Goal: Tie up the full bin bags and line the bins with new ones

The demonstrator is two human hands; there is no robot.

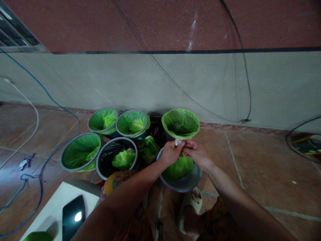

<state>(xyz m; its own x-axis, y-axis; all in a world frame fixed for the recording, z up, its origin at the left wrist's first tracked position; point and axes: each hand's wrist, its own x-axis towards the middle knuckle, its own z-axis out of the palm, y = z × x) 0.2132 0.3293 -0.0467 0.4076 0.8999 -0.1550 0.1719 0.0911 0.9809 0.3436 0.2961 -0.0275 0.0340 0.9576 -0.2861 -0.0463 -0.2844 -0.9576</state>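
Observation:
My left hand (171, 152) and my right hand (197, 152) meet above a grey bucket (184, 183) on the tiled floor. Both are pinched shut on the gathered top of a green plastic bag (178, 168) that sits in that bucket. A small white scrap (178, 142) sticks up between the fingertips of my left hand. Just behind stands another bucket lined with a green bag (180, 124), its mouth spread wide.
Four more buckets with green bags (80, 151) (103, 120) (132, 123) (116, 157) cluster at the left by the wall. A blue cable (40, 174) and white cable (30, 134) cross the floor. A phone (73, 214) lies on a white surface (55, 204) near my knee. My slippered foot (191, 204) is below the bucket.

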